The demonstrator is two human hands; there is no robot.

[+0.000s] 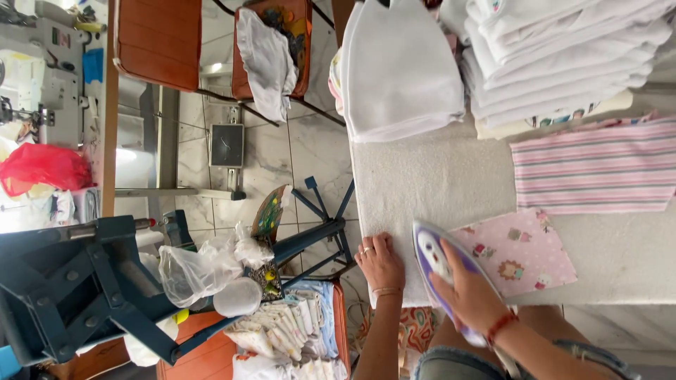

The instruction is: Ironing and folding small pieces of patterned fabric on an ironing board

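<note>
The right hand [470, 292] is wrapped around the handle of a purple and white iron [435, 259], whose soleplate rests on the padded white ironing board [422, 183]. Just beyond the iron's far side lies a small square of pink printed fabric [520, 252], flat on the board, one corner nearly under the iron. The left hand [380, 262] lies released and flat, palm down, on the board's near edge beside the iron, holding nothing.

To press the square well, I judge that the iron should travel from that nearest corner outward across the cloth in one smooth glide, not back and forth, so the weave is not pushed into creases. The free left hand would serve best moved over to pin the corner of the pink square closest to it, fingers kept well apart from the soleplate and from any steam. The iron should not dwell in one spot.

Farther from the hands, beyond the pink square, lies a pink striped cloth [598, 165]; past it stand a stack of folded white cloths [563, 56] and a second white pile [401, 70], which leave open board only near the hands.
</note>
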